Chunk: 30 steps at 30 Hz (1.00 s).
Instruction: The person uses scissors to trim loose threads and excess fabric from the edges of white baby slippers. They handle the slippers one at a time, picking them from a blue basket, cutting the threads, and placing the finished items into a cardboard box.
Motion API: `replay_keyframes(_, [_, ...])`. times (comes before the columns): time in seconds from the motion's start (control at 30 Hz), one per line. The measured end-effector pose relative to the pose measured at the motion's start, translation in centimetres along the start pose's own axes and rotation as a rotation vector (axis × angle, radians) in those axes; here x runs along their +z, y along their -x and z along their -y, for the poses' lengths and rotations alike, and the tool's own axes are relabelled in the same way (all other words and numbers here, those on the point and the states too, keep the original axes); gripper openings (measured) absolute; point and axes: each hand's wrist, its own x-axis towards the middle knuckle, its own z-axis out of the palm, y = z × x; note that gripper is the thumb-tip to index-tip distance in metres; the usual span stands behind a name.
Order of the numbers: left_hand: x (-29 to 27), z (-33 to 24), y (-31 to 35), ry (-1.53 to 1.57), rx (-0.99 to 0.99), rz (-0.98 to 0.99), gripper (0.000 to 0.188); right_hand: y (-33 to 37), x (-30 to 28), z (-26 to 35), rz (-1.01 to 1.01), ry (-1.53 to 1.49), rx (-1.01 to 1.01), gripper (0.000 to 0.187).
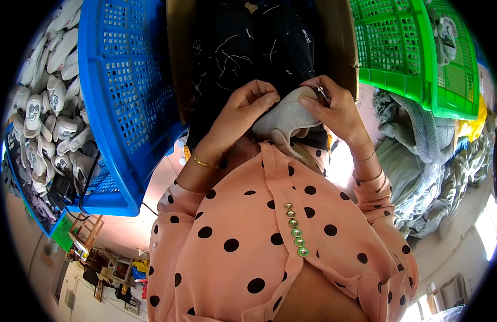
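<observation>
One right hand (339, 110) is gripping a gray shoe upper (280, 117) with its thumb and fingers, and I am seeing a thin shiny tool (323, 94) poking out beside them. The left hand (246, 107) is curling its fingers close to the upper's edge, but I cannot tell if they are pinching anything. I am finding the upper between black pants (227, 24) with white threads (225, 63) and a pink dotted shirt (248, 206).
</observation>
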Motion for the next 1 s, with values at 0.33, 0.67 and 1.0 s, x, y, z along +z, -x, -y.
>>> replay_keyframes(0.33, [-0.3, 0.6, -0.1, -0.39, 0.148, 0.068, 0.009, 0.0, 0.2, 0.4, -0.007, 0.086, -0.037, 0.04])
replay_keyframes(0.67, [0.5, -0.3, 0.4, -0.32, 0.178, 0.0, 0.008, -0.1, 0.0, 0.9, 0.022, 0.119, -0.003, 0.031])
replay_keyframes(1.0, [0.6, 0.0, 0.5, -0.453, 0.221, -0.024, 0.009, -0.1, 0.4, 0.6, -0.044, 0.128, -0.108, 0.038])
